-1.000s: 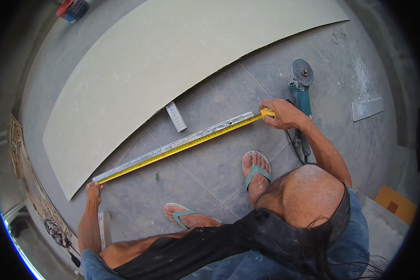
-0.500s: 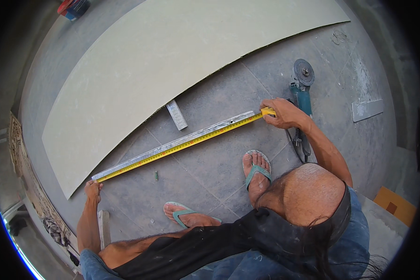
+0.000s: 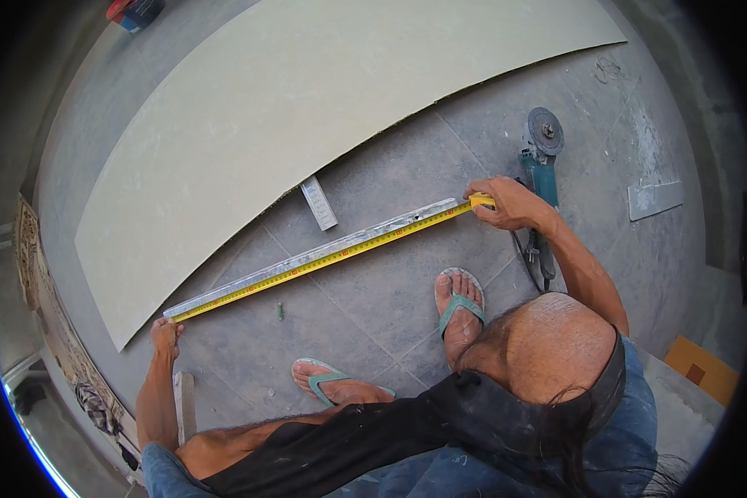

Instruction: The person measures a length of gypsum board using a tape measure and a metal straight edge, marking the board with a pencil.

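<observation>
A yellow tape measure (image 3: 390, 236) is stretched along the near edge of a narrow, worn metal bar (image 3: 307, 261) on the floor. My left hand (image 3: 167, 335) pinches the tape's end at the bar's left tip. At the other end my right hand (image 3: 509, 205) is closed around the yellow tape case, just past the bar's right tip. Beyond the bar lies a large pale board (image 3: 282, 100) with a curved outline in this view. A short metal piece (image 3: 319, 203) sticks out from under its near edge.
A teal angle grinder (image 3: 541, 166) with its cord lies beside my right hand. Farther right is a flat grey strip (image 3: 656, 199). A small green cylinder (image 3: 280, 311) lies near my sandalled feet (image 3: 340, 386). A bucket (image 3: 134, 14) stands at the far left.
Almost nothing differs. The view has shifted slightly; both hands keep their hold on the tape measure along the bar.
</observation>
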Demonstrator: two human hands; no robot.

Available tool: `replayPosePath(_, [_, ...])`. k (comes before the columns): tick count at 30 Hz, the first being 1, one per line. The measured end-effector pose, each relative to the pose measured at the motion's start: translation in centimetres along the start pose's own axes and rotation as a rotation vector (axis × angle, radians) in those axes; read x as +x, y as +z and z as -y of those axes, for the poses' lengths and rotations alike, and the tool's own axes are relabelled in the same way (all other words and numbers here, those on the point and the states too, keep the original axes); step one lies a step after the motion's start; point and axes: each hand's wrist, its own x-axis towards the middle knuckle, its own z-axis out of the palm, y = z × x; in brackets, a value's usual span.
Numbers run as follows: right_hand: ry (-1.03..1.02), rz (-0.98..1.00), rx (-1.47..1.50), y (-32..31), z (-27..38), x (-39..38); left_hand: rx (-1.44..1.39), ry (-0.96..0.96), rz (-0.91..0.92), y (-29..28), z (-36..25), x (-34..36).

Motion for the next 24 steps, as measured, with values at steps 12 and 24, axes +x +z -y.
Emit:
replayPosePath(12, [0.009,0.016,-0.021,-0.25,0.25,0.15,0.009,-0.008,0.015,-0.29,0.21,0.33])
replayPosePath(24, [-0.015,0.037,-0.035,-0.21,-0.62,0.06,0.016,-0.012,0.009,0.13,-0.54,-0.42])
